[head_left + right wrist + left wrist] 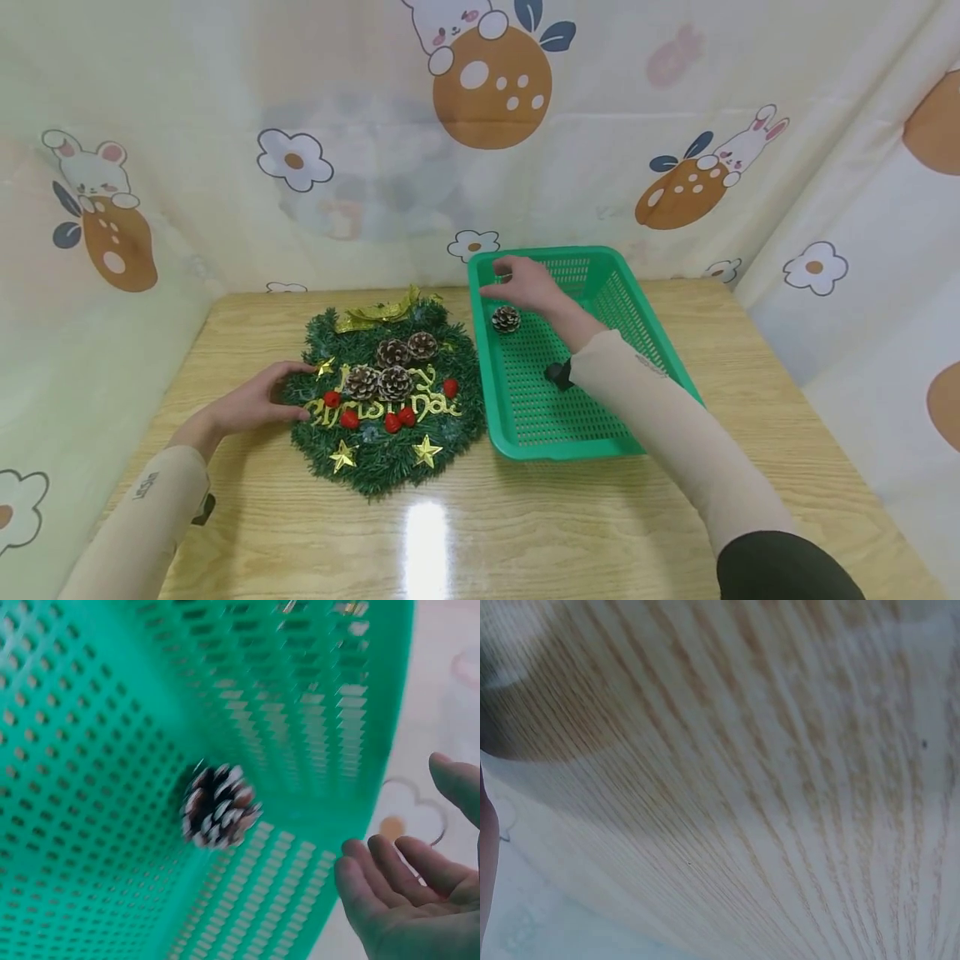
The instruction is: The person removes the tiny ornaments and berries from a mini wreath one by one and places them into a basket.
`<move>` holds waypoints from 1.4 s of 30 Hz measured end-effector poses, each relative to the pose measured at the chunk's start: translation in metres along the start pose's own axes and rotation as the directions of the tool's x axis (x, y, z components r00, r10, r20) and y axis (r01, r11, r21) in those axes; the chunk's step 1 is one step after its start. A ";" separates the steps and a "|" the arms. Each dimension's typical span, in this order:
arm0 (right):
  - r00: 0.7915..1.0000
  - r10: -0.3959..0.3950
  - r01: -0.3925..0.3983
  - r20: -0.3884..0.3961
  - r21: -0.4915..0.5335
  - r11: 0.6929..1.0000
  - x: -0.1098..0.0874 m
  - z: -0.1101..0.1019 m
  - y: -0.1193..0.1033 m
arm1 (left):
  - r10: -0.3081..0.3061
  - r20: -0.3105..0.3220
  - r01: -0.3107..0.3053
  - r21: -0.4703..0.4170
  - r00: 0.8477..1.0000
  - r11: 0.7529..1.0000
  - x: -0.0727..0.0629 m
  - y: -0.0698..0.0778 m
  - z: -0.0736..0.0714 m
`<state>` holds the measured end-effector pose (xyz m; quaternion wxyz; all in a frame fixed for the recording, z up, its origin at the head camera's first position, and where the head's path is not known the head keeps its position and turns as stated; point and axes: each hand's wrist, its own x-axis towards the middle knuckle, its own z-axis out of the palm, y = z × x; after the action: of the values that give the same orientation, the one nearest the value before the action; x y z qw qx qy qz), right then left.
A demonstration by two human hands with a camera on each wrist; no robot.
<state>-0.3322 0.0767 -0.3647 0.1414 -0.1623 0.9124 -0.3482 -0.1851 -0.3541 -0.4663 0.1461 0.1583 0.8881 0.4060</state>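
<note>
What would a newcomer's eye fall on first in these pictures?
Probably the dark green wreath left of centre on the wooden table, with gold stars and four clustered pine cones. Next, the bright green basket right beside it, with a lone pine cone near its left wall. Behind both hangs cloth printed with rabbits.

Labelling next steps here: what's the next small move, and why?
Probably lower the right hand to the pinecone in the green basket and pinch it: that hand looks open and empty close by, and four pinecones already sit on the wreath, beside the left hand.
</note>
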 end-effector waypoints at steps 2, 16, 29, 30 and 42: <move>1.000 -0.002 0.002 0.001 0.013 1.000 -0.004 0.002 -0.007 | -0.004 0.000 0.004 0.001 1.000 1.000 0.000 -0.001 0.000; 0.998 -0.055 0.054 0.006 0.074 0.996 -0.009 0.012 -0.040 | -0.001 -0.003 0.002 0.008 1.000 1.000 0.002 -0.003 -0.001; 1.000 0.007 0.000 -0.028 0.236 0.972 -0.002 0.047 -0.075 | -0.003 -0.001 0.003 0.007 1.000 1.000 0.001 -0.005 0.000; 1.000 0.007 -0.001 -0.027 0.239 0.971 -0.001 0.050 -0.077 | -0.003 -0.001 0.003 0.008 1.000 1.000 0.001 -0.005 -0.001; 0.999 0.018 -0.029 0.050 0.227 0.973 0.001 0.081 -0.086 | -0.006 -0.002 0.006 0.000 1.000 1.000 0.000 -0.003 -0.001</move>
<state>-0.2859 -0.0320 -0.3648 0.1848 -0.1426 0.8646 -0.4450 -0.1862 -0.3570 -0.4680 0.1463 0.1553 0.8887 0.4057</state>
